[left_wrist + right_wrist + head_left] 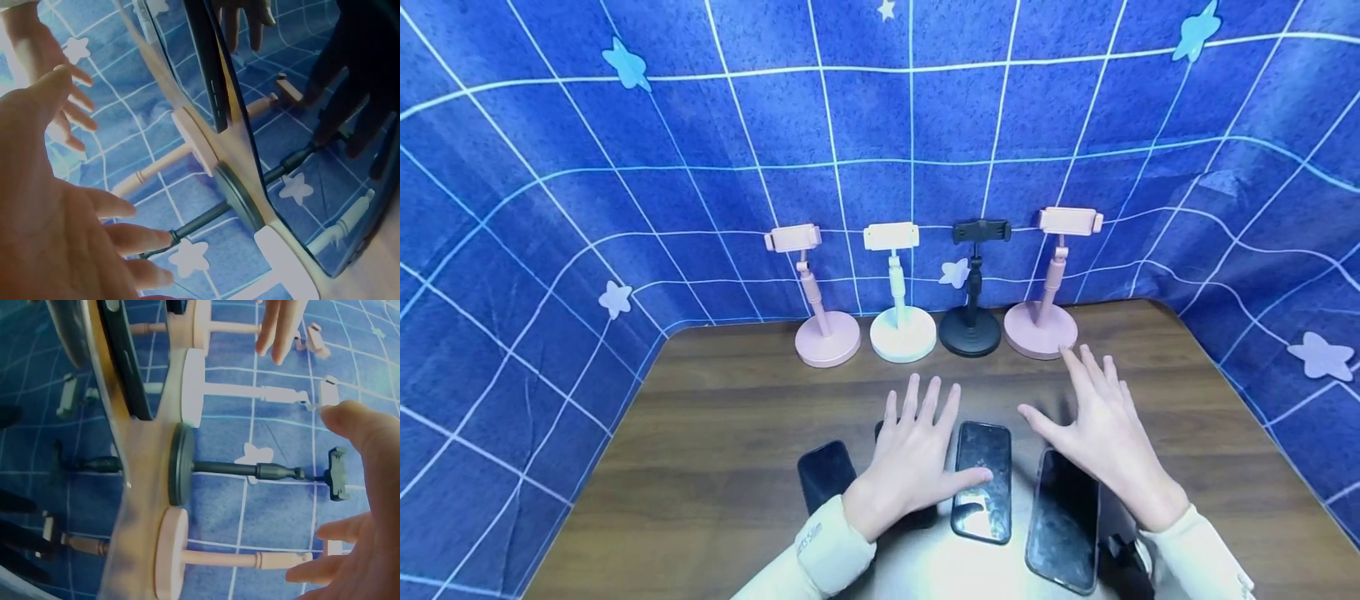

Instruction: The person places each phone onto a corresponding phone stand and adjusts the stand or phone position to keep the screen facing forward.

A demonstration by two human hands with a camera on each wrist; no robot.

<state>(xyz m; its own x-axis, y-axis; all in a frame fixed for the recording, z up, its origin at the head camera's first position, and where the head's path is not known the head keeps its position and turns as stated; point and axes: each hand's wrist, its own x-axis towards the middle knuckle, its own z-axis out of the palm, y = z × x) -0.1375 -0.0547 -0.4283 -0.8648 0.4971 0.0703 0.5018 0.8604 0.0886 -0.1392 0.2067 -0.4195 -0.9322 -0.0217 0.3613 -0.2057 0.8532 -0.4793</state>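
Over the phones my left hand (913, 458) hovers palm down, fingers spread, holding nothing. It partly covers a phone (917, 518); its thumb overlaps another phone (983, 500) in the head view. My right hand (1105, 429) hangs with spread fingers above the far end of a larger phone (1063, 533), holding nothing. A further dark phone (824, 471) lies left of my left hand. In the left wrist view a gap shows between my left hand (81, 231) and a glossy phone screen (294, 125). My right hand (369, 506) is likewise apart from the phone below it.
Along the table's back edge stand a pink phone stand (827, 340), a white one (903, 335), a black one (970, 333) and a taller pink one (1041, 332). Behind the wooden table (700, 450) hangs a blue gridded cloth (715, 192). A dark object (1126, 567) lies by my right wrist.
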